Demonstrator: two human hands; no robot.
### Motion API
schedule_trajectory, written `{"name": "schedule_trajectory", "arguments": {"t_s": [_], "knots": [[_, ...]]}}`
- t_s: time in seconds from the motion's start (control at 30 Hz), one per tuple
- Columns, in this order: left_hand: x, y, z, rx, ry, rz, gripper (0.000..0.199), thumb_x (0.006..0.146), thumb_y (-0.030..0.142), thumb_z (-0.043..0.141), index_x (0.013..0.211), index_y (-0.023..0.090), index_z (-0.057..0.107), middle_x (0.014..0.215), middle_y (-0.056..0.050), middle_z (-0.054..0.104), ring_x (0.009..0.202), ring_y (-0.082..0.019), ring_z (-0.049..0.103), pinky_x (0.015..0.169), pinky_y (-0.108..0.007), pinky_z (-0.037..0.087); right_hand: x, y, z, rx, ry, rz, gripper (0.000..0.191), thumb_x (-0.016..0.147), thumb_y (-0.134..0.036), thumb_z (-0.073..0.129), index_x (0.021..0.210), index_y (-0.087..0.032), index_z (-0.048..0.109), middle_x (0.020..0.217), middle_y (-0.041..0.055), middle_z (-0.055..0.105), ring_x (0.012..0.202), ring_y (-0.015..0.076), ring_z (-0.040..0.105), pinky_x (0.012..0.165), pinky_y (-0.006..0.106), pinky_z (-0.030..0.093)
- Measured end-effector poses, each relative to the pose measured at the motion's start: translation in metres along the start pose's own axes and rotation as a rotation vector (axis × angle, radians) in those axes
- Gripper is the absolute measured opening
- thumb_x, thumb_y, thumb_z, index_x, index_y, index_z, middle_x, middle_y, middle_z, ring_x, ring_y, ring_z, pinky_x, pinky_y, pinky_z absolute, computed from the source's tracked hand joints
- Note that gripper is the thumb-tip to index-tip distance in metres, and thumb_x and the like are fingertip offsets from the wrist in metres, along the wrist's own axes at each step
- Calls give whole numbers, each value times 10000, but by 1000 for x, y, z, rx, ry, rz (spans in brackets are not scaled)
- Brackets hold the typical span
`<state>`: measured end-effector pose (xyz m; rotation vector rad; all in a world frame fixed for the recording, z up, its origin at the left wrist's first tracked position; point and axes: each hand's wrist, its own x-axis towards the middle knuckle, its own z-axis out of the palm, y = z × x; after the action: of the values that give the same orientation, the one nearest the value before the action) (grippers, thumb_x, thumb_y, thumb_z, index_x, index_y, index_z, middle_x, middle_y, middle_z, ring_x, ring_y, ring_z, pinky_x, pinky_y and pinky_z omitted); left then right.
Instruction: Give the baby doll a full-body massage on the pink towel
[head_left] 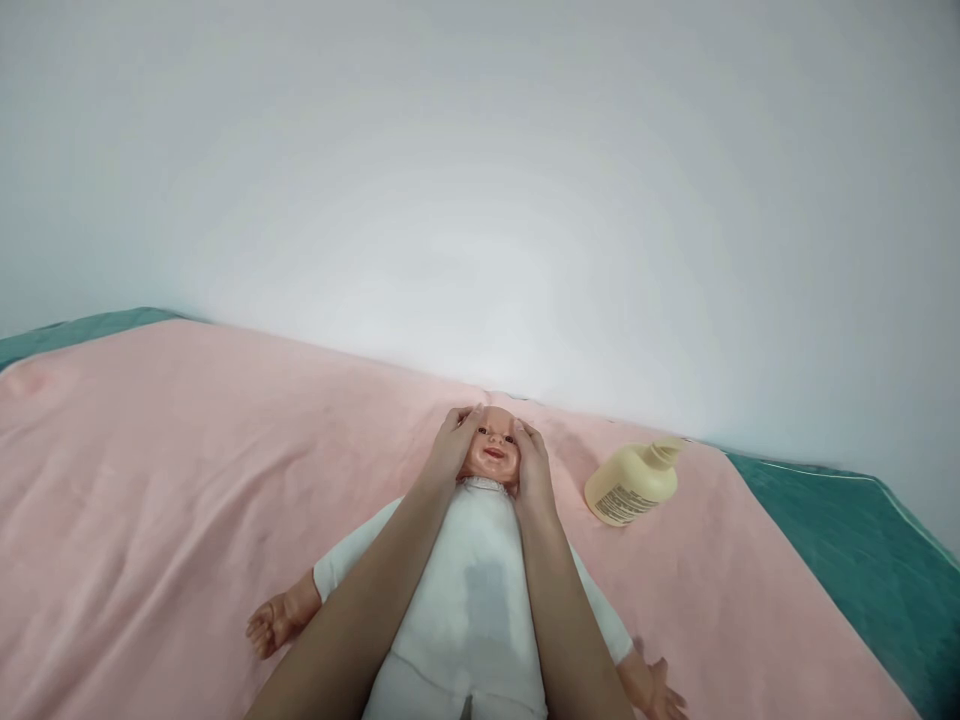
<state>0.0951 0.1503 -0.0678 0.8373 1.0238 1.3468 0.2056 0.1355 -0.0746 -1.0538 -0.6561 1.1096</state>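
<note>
A baby doll (pixel 469 590) in a white outfit lies on its back on the pink blanket (pixel 315 460), its head at the far end near the wall. My left hand (pixel 453 440) is wrapped round the left side of the doll's head, fingertips at the forehead and temple. On the opposite side, my right hand (pixel 533 458) curves round the head in the same way. Between my hands the doll's face shows, while the sides of its head are covered. Both my forearms run along the doll's body, partly hiding its spread arms.
To the right of the doll's head stands a pale yellow pump bottle (pixel 628 488) with printed text. A green quilted cover (pixel 847 540) shows beyond the blanket at both sides. Behind the bed rises a plain white wall (pixel 480 200).
</note>
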Motion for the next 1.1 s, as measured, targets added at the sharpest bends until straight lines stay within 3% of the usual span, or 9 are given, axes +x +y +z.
{"name": "schedule_trajectory", "arguments": {"t_s": [0.27,0.67,1.1], "knots": [[-3,5,-1,104,32,-33,536,679,289,782,1133,151,534,1165,-164,610,971,-264,648,803,-358,536,4,4,-4,-145,34,-31,529,593,-451,797,1025,-233,582,1100,46,634,1018,239,630,810,354,559],[3,-3,-1,30,39,10,285,790,313,649,1036,181,587,1102,-108,649,1016,-232,633,894,-355,499,9,6,-7,-31,25,-7,366,662,-399,710,976,-221,648,979,37,704,930,230,662,763,353,563],[7,-5,-1,-1,65,22,229,819,255,543,999,167,654,1115,-101,678,1021,-226,638,928,-364,494,14,8,-10,107,21,43,364,612,-297,678,964,-204,694,981,46,733,912,245,684,843,422,548]]}}
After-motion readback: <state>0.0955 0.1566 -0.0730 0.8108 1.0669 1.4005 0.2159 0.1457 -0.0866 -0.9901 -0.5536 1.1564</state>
